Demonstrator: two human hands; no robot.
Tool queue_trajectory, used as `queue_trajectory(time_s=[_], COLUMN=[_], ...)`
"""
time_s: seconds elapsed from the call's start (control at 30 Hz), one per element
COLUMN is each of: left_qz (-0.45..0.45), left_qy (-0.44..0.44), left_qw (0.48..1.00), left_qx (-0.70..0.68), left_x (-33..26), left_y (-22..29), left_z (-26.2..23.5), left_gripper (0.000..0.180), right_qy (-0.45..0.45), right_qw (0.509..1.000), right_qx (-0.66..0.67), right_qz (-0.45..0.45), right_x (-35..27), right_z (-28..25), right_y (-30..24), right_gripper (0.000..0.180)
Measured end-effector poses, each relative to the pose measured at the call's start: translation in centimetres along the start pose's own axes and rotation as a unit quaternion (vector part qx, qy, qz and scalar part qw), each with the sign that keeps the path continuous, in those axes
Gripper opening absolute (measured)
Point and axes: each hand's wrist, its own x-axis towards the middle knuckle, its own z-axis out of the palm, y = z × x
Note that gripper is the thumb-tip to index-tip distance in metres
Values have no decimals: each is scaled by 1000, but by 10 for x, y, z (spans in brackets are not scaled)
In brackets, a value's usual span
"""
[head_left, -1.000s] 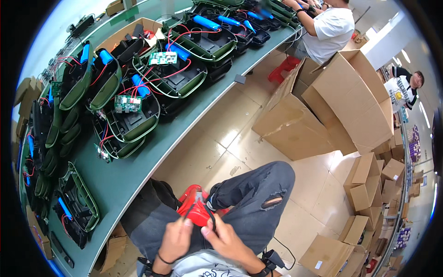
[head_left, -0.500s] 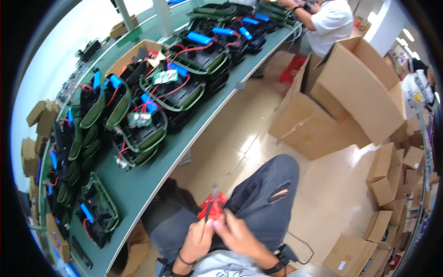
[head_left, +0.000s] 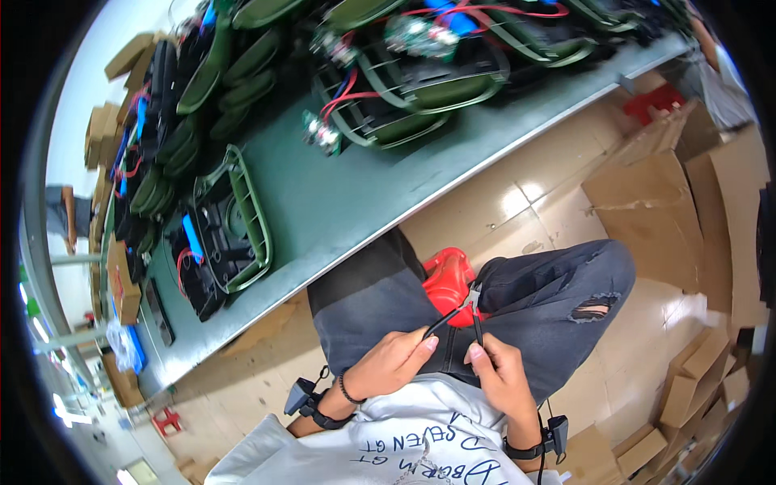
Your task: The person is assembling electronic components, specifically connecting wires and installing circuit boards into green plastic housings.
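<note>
Held item: a small hand tool with two thin black handles (head_left: 453, 319) was held over the lap, in front of a red plastic stool (head_left: 443, 283); its metal tip pointed away from the body, and its exact kind could not be told.
Left hand: the left hand (head_left: 390, 364) was curled, thumb and forefinger pinched on the end of the left handle.
Right hand: the right hand (head_left: 503, 373) was closed loosely, its fingertips gripping the end of the right handle.
Handle position: the two handles were spread apart in a narrow V.
Wrists: a black strap-mounted device was worn on each wrist.
Clothing: dark grey jeans (head_left: 558, 283) with a tear at one knee and a white printed shirt were worn.
Work surface: a long green-topped workbench (head_left: 347, 194) with a pale metal edge ran diagonally across the view, well apart from the hands.
Bench contents: green plastic housings (head_left: 242, 214) were laid in rows on the bench; black inserts, blue cylindrical cells and red wires were seen inside them.
Floor: glossy beige tiles (head_left: 517, 194) were visible below the bench.
Containers: flattened and open brown cardboard boxes (head_left: 687, 202) were stacked at the right; their contents could not be seen.
Far left: further cardboard boxes (head_left: 121, 279) were set beyond the bench.
</note>
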Motion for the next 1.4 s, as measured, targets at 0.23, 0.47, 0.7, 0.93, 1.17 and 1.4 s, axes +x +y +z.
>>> queue_trajectory(time_s=[0.23, 0.47, 0.7, 0.93, 1.17, 1.4], left_qz=[41, 156, 70, 50, 102, 143], left_qy=[-46, 34, 60, 182, 101, 87], left_qw=[994, 987, 995, 976, 979, 982], left_qx=[-89, -7, -30, -109, -142, -87], left_x=[-16, -13, -15, -28, -24, -36], left_y=[-14, -32, -5, -8, 14, 17], left_z=[2, -4, -31, -47, -57, -58], left_gripper=[23, 19, 16, 15, 16, 27], right_qy=[-23, -125, -2, -74, -44, -25], right_qw=[957, 951, 974, 970, 970, 962], right_qx=[289, 279, 207, 207, 208, 252], right_qz=[-1, -52, -96, -106, -115, -103], right_x=[40, 61, 77, 78, 69, 80], right_z=[50, 60, 63, 47, 77, 90], right_y=[-26, -59, -83, -91, -111, -123], right_gripper=[25, 15, 15, 12, 17, 22])
